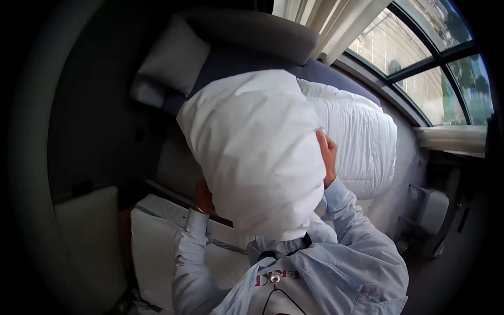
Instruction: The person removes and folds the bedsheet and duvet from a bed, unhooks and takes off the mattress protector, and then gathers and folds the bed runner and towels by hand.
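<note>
A large white pillow (257,152) in a wrinkled cover is held up close before my chest, and it hides much of the view. My right hand (327,157) is closed on the pillow's right edge, thumb side showing. On the opposite side, my left hand (203,197) presses against the lower left edge; its fingers are mostly hidden behind the pillow and in shadow. Behind the pillow to the right, a folded white quilt (362,139) lies on the sofa (223,63).
A grey cushion (176,55) leans at the sofa's left end. White curtains (341,23) hang beside a dark-framed window (415,63). A white-covered mattress (152,247) is at lower left, near a pale headboard-like panel (89,241). A chair (433,210) stands at right.
</note>
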`<state>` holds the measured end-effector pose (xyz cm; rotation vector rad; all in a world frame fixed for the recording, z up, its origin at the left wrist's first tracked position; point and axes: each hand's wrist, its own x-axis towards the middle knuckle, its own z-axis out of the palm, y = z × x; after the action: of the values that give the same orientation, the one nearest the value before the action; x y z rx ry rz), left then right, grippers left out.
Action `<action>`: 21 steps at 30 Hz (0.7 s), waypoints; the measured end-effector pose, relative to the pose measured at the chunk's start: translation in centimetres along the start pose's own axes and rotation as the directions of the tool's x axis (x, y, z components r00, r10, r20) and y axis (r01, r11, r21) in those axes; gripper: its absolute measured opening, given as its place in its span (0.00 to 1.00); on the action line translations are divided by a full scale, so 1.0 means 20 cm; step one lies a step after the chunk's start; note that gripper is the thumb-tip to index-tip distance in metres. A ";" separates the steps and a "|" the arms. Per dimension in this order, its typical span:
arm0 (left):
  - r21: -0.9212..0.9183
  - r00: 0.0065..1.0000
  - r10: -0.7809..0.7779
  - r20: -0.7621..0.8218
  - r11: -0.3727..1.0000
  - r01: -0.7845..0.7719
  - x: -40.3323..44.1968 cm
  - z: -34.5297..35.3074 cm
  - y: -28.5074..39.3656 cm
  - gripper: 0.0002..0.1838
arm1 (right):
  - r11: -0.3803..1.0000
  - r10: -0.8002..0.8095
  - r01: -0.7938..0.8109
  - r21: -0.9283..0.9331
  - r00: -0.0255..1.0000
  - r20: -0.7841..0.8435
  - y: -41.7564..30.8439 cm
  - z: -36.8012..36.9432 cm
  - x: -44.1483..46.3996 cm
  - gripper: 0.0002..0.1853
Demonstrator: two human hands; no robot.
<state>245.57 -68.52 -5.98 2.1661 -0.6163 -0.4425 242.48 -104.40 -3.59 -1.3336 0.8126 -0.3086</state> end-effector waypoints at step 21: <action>-0.420 0.811 -0.401 0.426 0.706 0.570 1.32 -0.15 -0.81 0.26 | 0.229 -0.045 0.377 -0.897 0.925 0.377 0.90 0.90 0.78 0.32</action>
<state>273.27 -72.82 -19.79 1.6946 -0.0201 -1.1213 261.05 -96.52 -25.54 -2.6560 0.5219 0.2790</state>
